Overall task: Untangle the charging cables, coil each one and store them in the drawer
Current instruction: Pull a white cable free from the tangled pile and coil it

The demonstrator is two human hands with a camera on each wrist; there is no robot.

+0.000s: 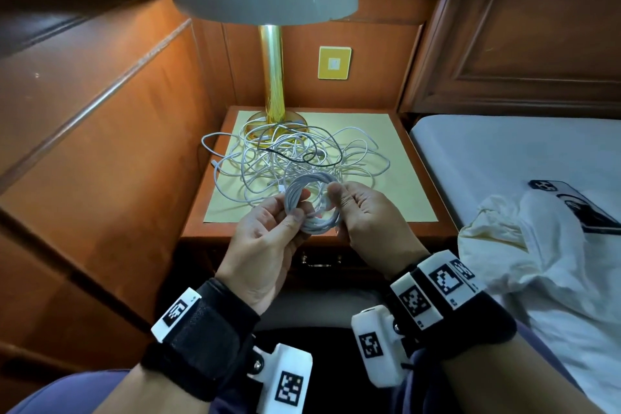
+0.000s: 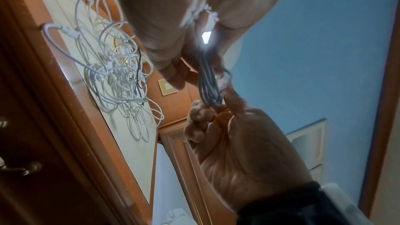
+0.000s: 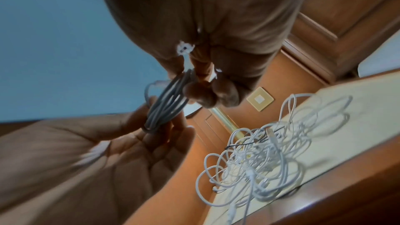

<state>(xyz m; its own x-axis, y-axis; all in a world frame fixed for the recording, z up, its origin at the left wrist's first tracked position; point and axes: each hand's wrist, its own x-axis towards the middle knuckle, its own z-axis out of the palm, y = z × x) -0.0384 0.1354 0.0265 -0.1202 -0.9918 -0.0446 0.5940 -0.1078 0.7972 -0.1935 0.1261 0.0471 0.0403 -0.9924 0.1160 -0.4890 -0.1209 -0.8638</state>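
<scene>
Hands (image 1: 265,239) pinch coil (image 1: 311,203) (white).

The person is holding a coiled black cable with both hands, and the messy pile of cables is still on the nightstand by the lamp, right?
Almost. The coiled cable is white, not black; the head view shows it. Both hands, left and right, do hold it, and the tangled pile does lie on the nightstand by the lamp.

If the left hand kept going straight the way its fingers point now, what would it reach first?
Most likely the tangle of cables on the nightstand. The left hand, gripping the coiled white cable with the right hand, points up and forward toward it; depth is uncertain.
</scene>
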